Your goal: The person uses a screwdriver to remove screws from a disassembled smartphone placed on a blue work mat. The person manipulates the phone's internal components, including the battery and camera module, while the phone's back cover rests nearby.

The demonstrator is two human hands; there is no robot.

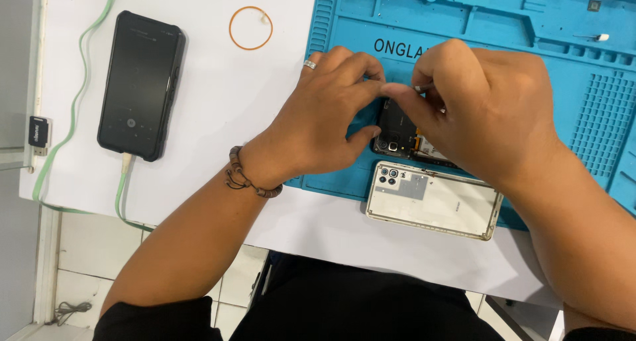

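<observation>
The opened phone [397,137] lies on the blue mat [503,56], its long axis from 9 to 3 o'clock, directly under both my hands. My left hand [324,116] steadies its 9 o'clock end. My right hand [477,109] pinches a small part above it. The white back cover [434,200] is at 6 o'clock, on the table [199,116].

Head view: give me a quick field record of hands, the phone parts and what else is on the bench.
left hand: on the opened phone, fingertips meeting the right's
right hand: pinching a small tool, over the opened phone
back cover: detached, near mat edge
blue mat: under the work
black phone: left, cable plugged
rubber band: orange, on table
</observation>
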